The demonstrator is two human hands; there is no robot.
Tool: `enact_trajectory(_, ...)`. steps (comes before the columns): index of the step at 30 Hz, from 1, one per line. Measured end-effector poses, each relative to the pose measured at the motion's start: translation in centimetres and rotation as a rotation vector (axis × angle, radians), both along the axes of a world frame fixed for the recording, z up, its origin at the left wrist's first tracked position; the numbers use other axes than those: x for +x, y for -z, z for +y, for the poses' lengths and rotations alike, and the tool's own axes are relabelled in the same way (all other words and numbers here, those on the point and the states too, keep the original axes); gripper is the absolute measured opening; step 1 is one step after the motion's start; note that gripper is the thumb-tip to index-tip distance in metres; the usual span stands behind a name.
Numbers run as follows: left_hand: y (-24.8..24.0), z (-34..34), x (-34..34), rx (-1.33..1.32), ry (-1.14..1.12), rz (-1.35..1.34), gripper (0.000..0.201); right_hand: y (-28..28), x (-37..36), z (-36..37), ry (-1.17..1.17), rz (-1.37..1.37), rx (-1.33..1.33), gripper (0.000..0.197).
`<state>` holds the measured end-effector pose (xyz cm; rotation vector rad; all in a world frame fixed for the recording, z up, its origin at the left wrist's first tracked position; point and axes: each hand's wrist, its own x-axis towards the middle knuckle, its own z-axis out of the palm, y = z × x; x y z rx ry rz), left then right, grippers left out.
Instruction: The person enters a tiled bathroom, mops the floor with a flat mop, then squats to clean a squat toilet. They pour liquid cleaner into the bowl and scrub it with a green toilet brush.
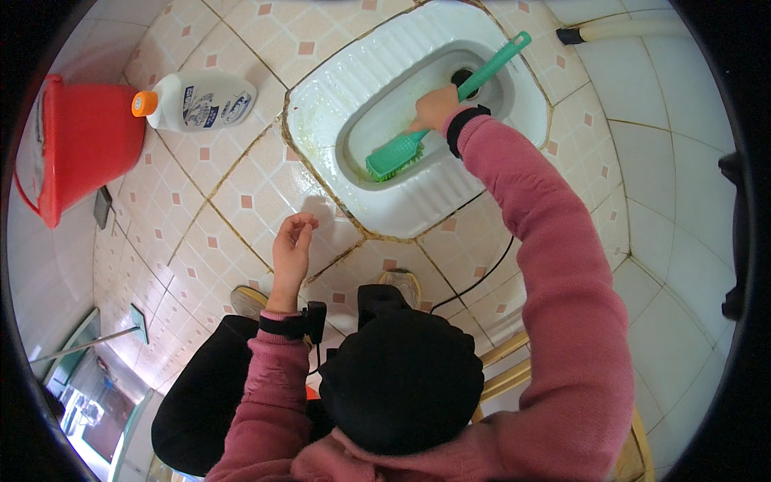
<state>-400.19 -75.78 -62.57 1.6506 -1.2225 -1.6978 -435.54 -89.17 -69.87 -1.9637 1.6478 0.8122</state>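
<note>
A white squat toilet [317, 165] with ribbed sides is set in the tiled floor. Over its basin, my right hand [438, 109] is closed around the middle of a green scrub brush [394, 154]. The brush lies at a slant: its bristles touch the near left end of the basin, and its long handle reaches past the drain hole [462, 78] to the far right. My left hand [292, 249] hangs above the floor left of the toilet, fingers loosely curled and apart, with nothing in it.
A white bottle [210, 101] with an orange cap lies beyond my left hand. Farther left is a red bucket [92, 149]. A squeegee-like tool [138, 323] rests at lower left, a pipe [626, 30] at upper right. A black cable [482, 279] crosses the floor.
</note>
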Motion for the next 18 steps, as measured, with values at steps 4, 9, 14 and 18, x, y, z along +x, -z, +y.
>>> enact_trajectory(4,0.2,0.1,-0.1,0.021,-0.001,-0.024,0.016,0.5,0.5,0.2,-0.050,-0.072,-0.031,0.052)
enact_trajectory(9,0.5,-0.3,-0.2,0.011,0.038,-0.034,0.016,1.3,2.0,0.6,-0.088,-0.170,-0.126,0.051)
enact_trajectory(14,0.3,-0.6,-0.2,0.005,0.031,-0.021,0.016,1.0,0.8,1.9,-0.093,-0.155,-0.115,0.054)
enact_trajectory(18,0.0,-0.7,0.1,-0.009,0.019,-0.017,0.016,-0.8,-3.7,2.4,-0.099,-0.007,-0.026,0.054)
